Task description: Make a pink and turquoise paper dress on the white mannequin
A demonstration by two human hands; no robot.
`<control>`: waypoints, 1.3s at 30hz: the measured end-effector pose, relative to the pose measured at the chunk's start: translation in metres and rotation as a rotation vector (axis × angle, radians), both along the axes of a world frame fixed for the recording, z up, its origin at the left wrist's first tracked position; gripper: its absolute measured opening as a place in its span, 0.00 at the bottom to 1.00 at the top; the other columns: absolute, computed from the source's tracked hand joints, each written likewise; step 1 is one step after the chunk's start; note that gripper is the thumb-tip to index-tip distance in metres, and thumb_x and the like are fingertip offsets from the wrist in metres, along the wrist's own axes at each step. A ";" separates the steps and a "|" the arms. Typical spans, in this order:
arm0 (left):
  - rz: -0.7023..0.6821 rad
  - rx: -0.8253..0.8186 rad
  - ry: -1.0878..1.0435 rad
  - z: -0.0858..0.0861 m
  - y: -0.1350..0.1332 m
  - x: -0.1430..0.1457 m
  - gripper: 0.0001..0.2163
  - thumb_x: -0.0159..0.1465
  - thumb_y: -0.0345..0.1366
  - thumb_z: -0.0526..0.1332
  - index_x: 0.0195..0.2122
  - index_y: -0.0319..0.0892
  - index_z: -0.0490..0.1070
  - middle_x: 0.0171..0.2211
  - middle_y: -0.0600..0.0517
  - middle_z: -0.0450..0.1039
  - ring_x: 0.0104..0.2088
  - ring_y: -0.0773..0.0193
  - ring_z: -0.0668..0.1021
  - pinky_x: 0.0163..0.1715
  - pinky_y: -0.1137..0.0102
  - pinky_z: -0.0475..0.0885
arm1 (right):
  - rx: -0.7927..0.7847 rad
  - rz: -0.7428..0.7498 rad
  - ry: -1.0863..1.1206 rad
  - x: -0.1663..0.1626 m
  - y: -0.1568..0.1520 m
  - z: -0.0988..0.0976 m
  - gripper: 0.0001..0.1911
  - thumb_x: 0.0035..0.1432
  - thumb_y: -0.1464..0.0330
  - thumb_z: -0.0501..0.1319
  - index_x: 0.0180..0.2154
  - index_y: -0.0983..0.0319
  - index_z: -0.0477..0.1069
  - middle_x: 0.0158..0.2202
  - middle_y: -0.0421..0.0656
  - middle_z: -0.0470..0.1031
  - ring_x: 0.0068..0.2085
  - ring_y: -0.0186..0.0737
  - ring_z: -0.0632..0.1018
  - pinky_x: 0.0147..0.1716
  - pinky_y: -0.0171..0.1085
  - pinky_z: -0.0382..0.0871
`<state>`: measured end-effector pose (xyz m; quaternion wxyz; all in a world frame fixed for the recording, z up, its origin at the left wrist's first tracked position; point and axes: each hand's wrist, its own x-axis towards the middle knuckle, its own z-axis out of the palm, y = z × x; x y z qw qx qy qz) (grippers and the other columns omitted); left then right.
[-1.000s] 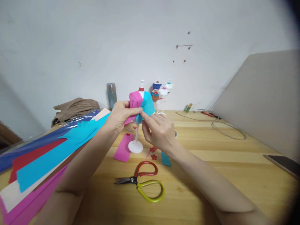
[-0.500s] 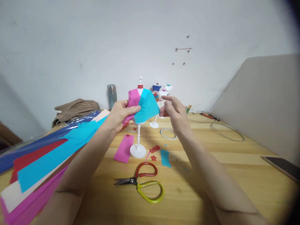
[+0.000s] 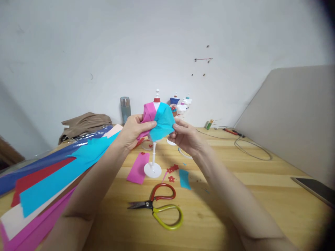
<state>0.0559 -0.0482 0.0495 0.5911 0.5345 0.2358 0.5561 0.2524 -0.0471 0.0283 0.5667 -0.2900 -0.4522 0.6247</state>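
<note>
A small white mannequin stand [image 3: 153,169] rises from the wooden table [image 3: 235,195], its bust wrapped in a pink paper piece [image 3: 149,112] on the left and a blue paper piece [image 3: 164,121] on the right. My left hand [image 3: 134,130] pinches the paper at the waist, thumb over the seam where pink meets blue. My right hand [image 3: 184,137] is closed on the lower right edge of the blue paper. Both forearms reach in from the bottom of the view.
Scissors [image 3: 159,207] with red and green handles lie in front of the stand. A pink strip [image 3: 138,168], a blue scrap [image 3: 184,179] and red paper flowers [image 3: 171,170] lie nearby. Coloured paper sheets [image 3: 52,177] are stacked at left. More dressed mannequins [image 3: 180,106], a flask [image 3: 125,108], cables [image 3: 251,148] and a phone [image 3: 314,186] sit farther off.
My right hand let go of the waist, lifted away to the right, then came back and took the blue paper's lower right edge. My left hand kept its pinch.
</note>
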 end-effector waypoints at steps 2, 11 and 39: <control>0.007 -0.006 0.000 0.001 0.001 -0.001 0.19 0.41 0.34 0.81 0.34 0.34 0.82 0.28 0.48 0.83 0.29 0.60 0.83 0.38 0.66 0.80 | 0.004 0.028 -0.039 0.000 -0.001 0.000 0.23 0.36 0.64 0.78 0.37 0.58 0.76 0.21 0.33 0.72 0.21 0.29 0.70 0.26 0.33 0.67; 0.035 -0.008 0.022 0.001 0.002 -0.003 0.18 0.40 0.33 0.80 0.32 0.35 0.82 0.29 0.50 0.82 0.27 0.65 0.81 0.35 0.69 0.78 | 0.576 -0.712 -0.366 0.015 0.005 -0.004 0.10 0.56 0.62 0.66 0.40 0.57 0.79 0.26 0.37 0.73 0.29 0.37 0.74 0.32 0.40 0.71; -0.093 0.121 0.235 -0.006 -0.001 0.000 0.15 0.46 0.37 0.79 0.32 0.37 0.83 0.28 0.50 0.81 0.26 0.65 0.80 0.29 0.71 0.77 | 0.355 -0.106 -0.106 0.006 -0.007 0.004 0.20 0.39 0.52 0.79 0.28 0.58 0.81 0.25 0.39 0.80 0.26 0.37 0.76 0.28 0.37 0.72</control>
